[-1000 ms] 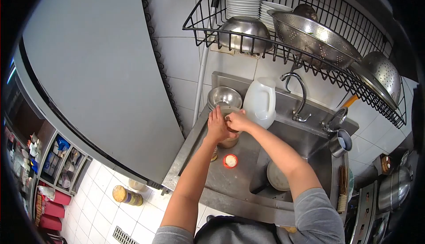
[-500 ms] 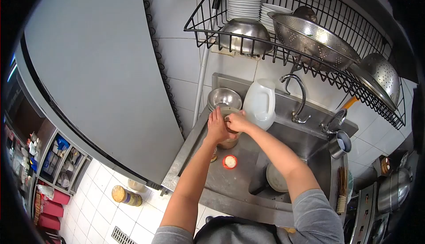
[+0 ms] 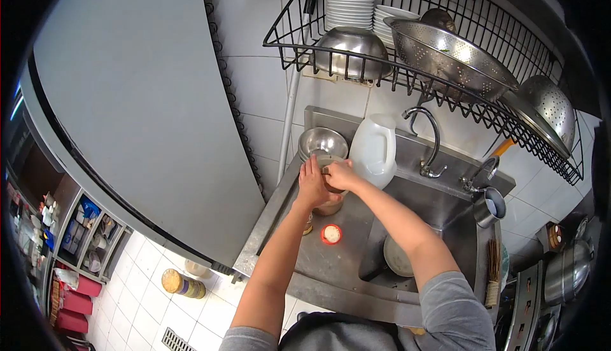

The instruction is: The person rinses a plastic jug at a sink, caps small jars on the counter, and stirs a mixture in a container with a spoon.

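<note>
My left hand (image 3: 312,184) lies along the left side of a round, greyish container (image 3: 329,161) at the back left of the sink counter, fingers pressed against it. My right hand (image 3: 341,176) is closed at the container's right side; what its fingers grip is hidden. Beneath both hands shows part of a metallic, brownish vessel (image 3: 330,206), and I cannot tell whether it is a separate thing. In front stands a small red-rimmed piece with a white middle (image 3: 331,234). A small jar (image 3: 308,225) is partly covered by my left forearm.
Stacked metal bowls (image 3: 323,142) and a white plastic jug (image 3: 374,150) stand behind my hands. To the right are the sink basin with a pan (image 3: 398,257) and a faucet (image 3: 431,141). A black wire rack (image 3: 394,74) hangs overhead. A fridge (image 3: 140,96) borders the left.
</note>
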